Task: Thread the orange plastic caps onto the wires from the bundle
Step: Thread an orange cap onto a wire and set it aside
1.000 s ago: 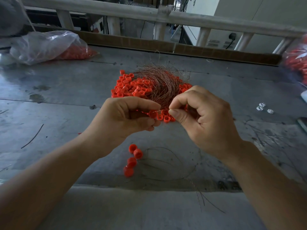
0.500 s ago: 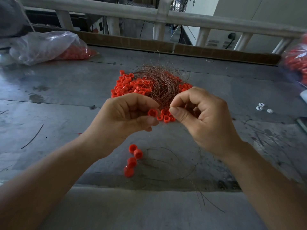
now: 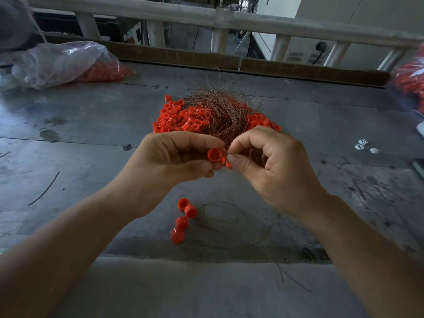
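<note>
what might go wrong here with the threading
The wire pinched by the right hand is too thin to see at the cap held by the left hand, so it may miss the hole. The four caps by the front edge of the table might roll off. Strands from the bundle could snag.

Cap (image 3: 215, 154) between left hand (image 3: 169, 161) and right hand (image 3: 275, 166) showing bright orange-red. Cap pile (image 3: 181, 118) beyond hands showing same orange. Wire bundle (image 3: 220, 113) beyond hands looking coppery brown. Table (image 3: 91, 125) beneath looking dull grey, dark-blotched.
</note>
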Demonstrator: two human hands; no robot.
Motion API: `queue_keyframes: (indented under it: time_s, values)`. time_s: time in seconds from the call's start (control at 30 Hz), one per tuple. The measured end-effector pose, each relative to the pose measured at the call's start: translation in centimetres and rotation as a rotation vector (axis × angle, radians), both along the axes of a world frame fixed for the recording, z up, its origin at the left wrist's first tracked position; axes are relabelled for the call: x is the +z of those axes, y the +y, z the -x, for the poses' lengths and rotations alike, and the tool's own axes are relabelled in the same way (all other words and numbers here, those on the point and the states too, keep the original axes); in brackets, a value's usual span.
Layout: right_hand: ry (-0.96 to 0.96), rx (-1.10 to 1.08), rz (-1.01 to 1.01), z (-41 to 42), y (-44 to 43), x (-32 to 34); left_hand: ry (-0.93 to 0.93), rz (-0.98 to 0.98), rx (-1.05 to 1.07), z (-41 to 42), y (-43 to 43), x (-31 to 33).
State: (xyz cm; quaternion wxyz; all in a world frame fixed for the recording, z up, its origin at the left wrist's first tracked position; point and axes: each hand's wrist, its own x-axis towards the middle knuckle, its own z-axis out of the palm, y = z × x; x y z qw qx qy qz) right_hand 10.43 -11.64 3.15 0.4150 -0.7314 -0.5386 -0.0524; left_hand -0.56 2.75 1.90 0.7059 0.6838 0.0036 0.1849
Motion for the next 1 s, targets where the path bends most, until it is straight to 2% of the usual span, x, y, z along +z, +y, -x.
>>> queue_keyframes:
  time_s: [0.7,0.8,1.0]
  values:
    - [0.105,-0.009,0.031,0.33,-0.12,0.24,0.004,0.007,-0.013,-0.01,0.12,-0.18]
    - [0.183,0.021,0.023,0.14,-0.32,0.41,0.005,0.051,-0.016,0.08,0.13,-0.08]
    - [0.474,0.11,-0.015,0.08,-0.22,0.91,-0.023,0.163,-0.076,0.04,0.13,0.17]
